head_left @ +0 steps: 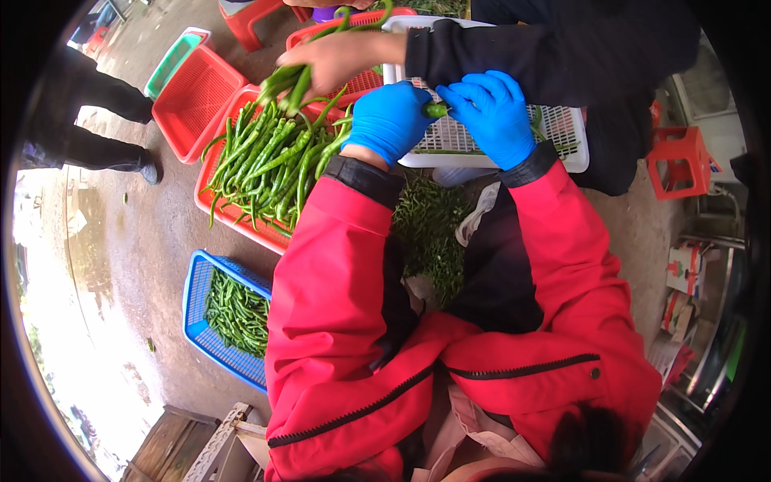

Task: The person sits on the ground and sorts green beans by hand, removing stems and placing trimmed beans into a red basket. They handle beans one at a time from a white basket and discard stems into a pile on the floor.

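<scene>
My left hand (391, 120), in a blue glove, is closed round a green chili pepper (435, 109); only one end sticks out from the fingers. My right hand (494, 116), also gloved in blue, pinches at that end with thumb and forefinger. Both hands are over the near side of a white plastic basket (575, 151). Beside my left wrist, long green chili peppers (269, 165) fill a red basket (210, 178). A co-worker's bare hand (337, 64) holds several peppers above that heap, blurred by motion.
A blue basket (195, 309) of small green pieces stands at lower left. Stems and trimmings (434, 233) pile on the ground between my legs. Red and green baskets (189, 104) sit at upper left, near another person's legs. A red stool (679, 165) is at right.
</scene>
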`<state>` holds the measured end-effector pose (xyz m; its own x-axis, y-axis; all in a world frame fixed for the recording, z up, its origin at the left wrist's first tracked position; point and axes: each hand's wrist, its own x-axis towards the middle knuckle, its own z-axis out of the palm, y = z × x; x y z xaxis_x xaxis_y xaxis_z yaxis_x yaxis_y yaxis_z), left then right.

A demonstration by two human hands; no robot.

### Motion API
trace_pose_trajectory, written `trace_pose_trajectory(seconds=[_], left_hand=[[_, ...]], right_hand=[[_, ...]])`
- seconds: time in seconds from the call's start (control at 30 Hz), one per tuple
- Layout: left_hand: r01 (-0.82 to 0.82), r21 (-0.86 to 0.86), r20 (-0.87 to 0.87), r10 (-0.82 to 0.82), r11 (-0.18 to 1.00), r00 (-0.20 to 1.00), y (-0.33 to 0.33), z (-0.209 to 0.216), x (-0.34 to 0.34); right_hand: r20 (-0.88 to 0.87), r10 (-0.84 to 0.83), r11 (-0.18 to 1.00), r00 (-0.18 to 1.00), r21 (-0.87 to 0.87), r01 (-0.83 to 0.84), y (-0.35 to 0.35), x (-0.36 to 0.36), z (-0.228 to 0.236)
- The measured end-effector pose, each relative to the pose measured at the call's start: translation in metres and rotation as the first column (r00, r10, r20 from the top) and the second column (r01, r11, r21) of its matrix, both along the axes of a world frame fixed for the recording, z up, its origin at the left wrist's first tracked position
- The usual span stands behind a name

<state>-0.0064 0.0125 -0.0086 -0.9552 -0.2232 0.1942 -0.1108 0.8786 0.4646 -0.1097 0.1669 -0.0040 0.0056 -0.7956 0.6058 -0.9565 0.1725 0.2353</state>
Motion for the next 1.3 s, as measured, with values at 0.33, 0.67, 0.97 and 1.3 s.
trace_pose_trajectory(seconds=[0.33, 0.67, 0.97, 1.3], left_hand=[[0.111, 0.212, 0.068, -0.128, 0.971, 0.989, -0.013, 0.036, 0.073], [0.010, 0.208, 0.202, -0.053, 0.978, 0.978, -0.010, 0.038, 0.063], [-0.058, 0.242, 0.039, 0.051, 0.969, 0.998, -0.002, 0.038, 0.048], [-0.076, 0.456, -0.134, 0.153, 0.887, 0.979, -0.009, 0.062, 0.063]], right_hand=[[-0.071, 0.211, 0.971, 0.975, -0.097, -0.218, 0.004, 0.045, 0.015], [-0.052, 0.232, 0.973, 0.971, -0.007, -0.233, -0.003, 0.040, 0.008], [-0.093, 0.008, 0.981, 0.996, -0.195, -0.026, -0.008, 0.042, 0.016], [0.406, 0.134, 0.899, 0.904, -0.433, 0.061, -0.026, 0.037, 0.005]])
